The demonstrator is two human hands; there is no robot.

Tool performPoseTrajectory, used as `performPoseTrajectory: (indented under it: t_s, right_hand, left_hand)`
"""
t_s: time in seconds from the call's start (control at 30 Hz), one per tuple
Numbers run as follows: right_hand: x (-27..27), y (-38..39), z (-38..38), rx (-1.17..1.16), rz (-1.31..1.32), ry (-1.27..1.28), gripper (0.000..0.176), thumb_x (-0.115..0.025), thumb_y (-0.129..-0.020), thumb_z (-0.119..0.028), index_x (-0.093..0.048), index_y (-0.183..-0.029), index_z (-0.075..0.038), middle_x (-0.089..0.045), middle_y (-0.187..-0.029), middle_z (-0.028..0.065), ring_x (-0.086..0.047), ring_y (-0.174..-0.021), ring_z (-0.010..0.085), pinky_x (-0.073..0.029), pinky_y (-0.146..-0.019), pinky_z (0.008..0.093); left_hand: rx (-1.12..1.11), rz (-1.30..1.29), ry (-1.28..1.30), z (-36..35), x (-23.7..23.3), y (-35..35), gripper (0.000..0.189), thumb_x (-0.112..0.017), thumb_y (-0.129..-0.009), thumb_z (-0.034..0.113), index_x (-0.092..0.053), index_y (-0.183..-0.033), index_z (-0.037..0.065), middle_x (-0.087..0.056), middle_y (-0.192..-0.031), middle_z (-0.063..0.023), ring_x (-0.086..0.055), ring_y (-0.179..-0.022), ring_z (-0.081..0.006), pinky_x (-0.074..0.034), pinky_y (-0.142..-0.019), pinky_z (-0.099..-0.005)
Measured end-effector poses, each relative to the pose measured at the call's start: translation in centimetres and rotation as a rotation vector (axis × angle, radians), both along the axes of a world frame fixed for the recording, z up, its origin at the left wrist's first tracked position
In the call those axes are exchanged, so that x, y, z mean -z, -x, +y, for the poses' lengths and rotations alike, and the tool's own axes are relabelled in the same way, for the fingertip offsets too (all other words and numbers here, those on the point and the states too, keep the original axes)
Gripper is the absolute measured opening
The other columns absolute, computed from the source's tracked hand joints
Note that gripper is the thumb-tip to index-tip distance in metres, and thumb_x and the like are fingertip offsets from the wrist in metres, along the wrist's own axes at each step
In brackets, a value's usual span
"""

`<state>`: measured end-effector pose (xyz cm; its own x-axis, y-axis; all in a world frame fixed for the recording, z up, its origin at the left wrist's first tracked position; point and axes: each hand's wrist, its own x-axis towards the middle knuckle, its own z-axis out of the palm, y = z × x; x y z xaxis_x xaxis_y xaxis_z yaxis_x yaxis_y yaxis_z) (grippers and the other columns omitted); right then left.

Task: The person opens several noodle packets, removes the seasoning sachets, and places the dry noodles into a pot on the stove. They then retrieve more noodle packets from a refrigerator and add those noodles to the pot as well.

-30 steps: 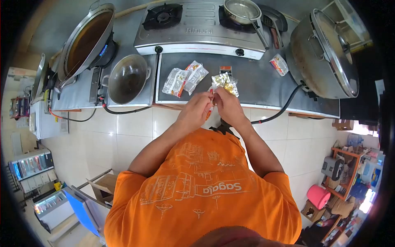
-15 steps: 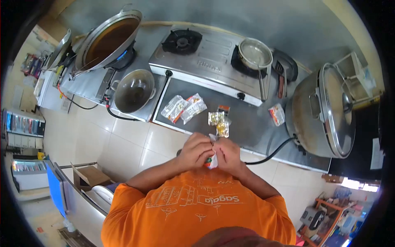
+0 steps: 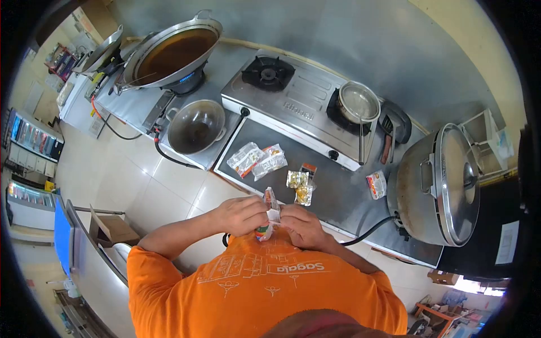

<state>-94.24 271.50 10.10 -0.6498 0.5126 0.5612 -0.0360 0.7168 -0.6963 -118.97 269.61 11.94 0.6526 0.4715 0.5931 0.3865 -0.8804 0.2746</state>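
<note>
Close to the orange shirt, my left hand (image 3: 242,216) is closed around a white and red packet (image 3: 273,209). My right hand (image 3: 302,224) pinches the packet's other side, with what looks like a torn flap between the hands. On the dark counter (image 3: 338,191) in front lie two large silver and red packets (image 3: 245,160) (image 3: 270,161) side by side. Nearer the middle are small gold-silver sachets (image 3: 304,195) and a small dark orange sachet (image 3: 309,168). A further white and red packet (image 3: 377,185) rests beside the big pot.
A two-burner stove (image 3: 301,101) holds a small pan (image 3: 359,103) on its right burner. A large lidded pot (image 3: 414,183) stands at right, its black hose (image 3: 369,230) crossing the counter edge. Left are a wok of brown liquid (image 3: 174,53) and an empty-looking wok (image 3: 196,128).
The view has shifted and turned a little. My hands have moved slightly apart, and more of the packet shows between them, with its upper end standing up.
</note>
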Motion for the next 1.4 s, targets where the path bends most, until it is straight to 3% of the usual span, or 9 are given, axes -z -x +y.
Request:
performPoseTrajectory:
  t_s: [0.17, 0.2, 0.4, 0.5, 0.53, 0.63, 0.8, 1.13, 1.4]
  right_hand:
    - [0.8, 0.9, -1.9, 0.284, 0.143, 0.200, 0.006, -0.056, -0.094, 0.000, -0.061, -0.097, 0.003, -0.068, -0.101, 0.0173, -0.067, -0.090, 0.0325, -0.054, -0.084, 0.0387]
    - [1.0, 1.3, -2.1, 0.316, 0.145, 0.266, 0.005, -0.057, -0.094, 0.000, -0.061, -0.096, 0.003, -0.068, -0.101, 0.0177, -0.068, -0.090, 0.0324, -0.054, -0.084, 0.0387]
    - [0.8, 4.1, -2.9, 0.363, 0.004, 0.287, 0.006, -0.057, -0.095, -0.005, -0.061, -0.094, 0.001, -0.064, -0.110, 0.0179, -0.064, -0.098, 0.0324, -0.052, -0.084, 0.0372]
    - [0.2, 5.5, -3.2, 0.430, -0.021, 0.257, 0.005, -0.058, -0.094, -0.004, -0.061, -0.095, 0.000, -0.064, -0.106, 0.0171, -0.064, -0.096, 0.0318, -0.051, -0.083, 0.0375]
    - [0.3, 5.8, -3.3, 0.443, -0.027, 0.251, 0.005, -0.059, -0.093, -0.004, -0.062, -0.096, 0.000, -0.063, -0.104, 0.0165, -0.063, -0.096, 0.0328, -0.051, -0.083, 0.0384]
    - [-0.1, 7.5, -3.9, 0.430, -0.079, 0.174, 0.007, -0.060, -0.093, -0.005, -0.062, -0.098, 0.000, -0.063, -0.105, 0.0166, -0.062, -0.096, 0.0354, -0.051, -0.084, 0.0401]
    - [1.5, 9.1, -4.5, 0.463, -0.172, 0.174, 0.009, -0.062, -0.094, -0.007, -0.064, -0.099, 0.000, -0.063, -0.103, 0.0174, -0.064, -0.095, 0.0347, -0.052, -0.082, 0.0384]
    - [0.2, 13.3, -5.4, 0.417, -0.295, 0.370, 0.035, -0.065, -0.094, -0.025, -0.053, -0.118, -0.004, -0.062, -0.111, 0.0209, -0.063, -0.107, 0.0399, -0.051, -0.088, 0.0461]
    - [2.2, 14.5, -4.5, 0.490, -0.421, 0.357, 0.027, -0.062, -0.090, -0.015, -0.053, -0.112, -0.003, -0.063, -0.108, 0.0242, -0.062, -0.099, 0.0469, -0.051, -0.081, 0.0519]
  left_hand:
    - [-0.188, -0.435, 0.103, -0.4, 4.3, 1.9, 0.008, -0.063, -0.092, 0.006, -0.056, -0.092, 0.001, -0.060, -0.093, -0.0142, -0.065, -0.090, -0.0305, -0.054, -0.076, -0.0390]
    - [-0.230, -0.459, 0.124, -0.7, 5.2, 1.6, 0.010, -0.062, -0.095, 0.009, -0.058, -0.098, 0.001, -0.060, -0.103, -0.0172, -0.063, -0.091, -0.0322, -0.052, -0.081, -0.0416]
    - [-0.149, -0.531, 0.651, -0.9, 4.0, 2.2, 0.030, -0.072, -0.091, 0.022, -0.054, -0.107, 0.004, -0.061, -0.092, -0.0129, -0.063, -0.081, -0.0277, -0.051, -0.073, -0.0355]
    - [-0.287, -0.107, 0.852, -1.3, -0.6, 3.1, 0.042, -0.075, -0.088, 0.025, -0.048, -0.113, 0.005, -0.060, -0.086, -0.0115, -0.061, -0.073, -0.0275, -0.050, -0.065, -0.0371]
    - [-0.247, -0.053, 0.833, -1.2, -0.1, 3.8, 0.042, -0.073, -0.089, 0.020, -0.043, -0.115, 0.006, -0.056, -0.080, -0.0079, -0.059, -0.068, -0.0218, -0.049, -0.061, -0.0343]
    - [-0.267, -0.025, 0.879, -1.7, 0.6, 5.4, 0.041, -0.071, -0.090, 0.017, -0.041, -0.114, 0.005, -0.063, -0.078, -0.0125, -0.065, -0.068, -0.0313, -0.049, -0.061, -0.0431]
    - [-0.371, -0.185, 0.746, -2.6, 1.5, 7.7, 0.027, -0.060, -0.089, 0.004, -0.043, -0.110, 0.006, -0.065, -0.077, -0.0156, -0.066, -0.069, -0.0380, -0.048, -0.060, -0.0455]
    - [-0.368, -0.143, 0.817, -3.8, 2.5, 9.7, 0.022, -0.061, -0.088, 0.009, -0.046, -0.104, 0.007, -0.062, -0.073, -0.0163, -0.066, -0.070, -0.0398, -0.050, -0.060, -0.0462]
    - [-0.450, -0.045, 0.660, -3.6, 3.5, 8.8, 0.016, -0.057, -0.094, 0.017, -0.050, -0.106, 0.010, -0.066, -0.072, -0.0218, -0.066, -0.069, -0.0458, -0.050, -0.060, -0.0574]
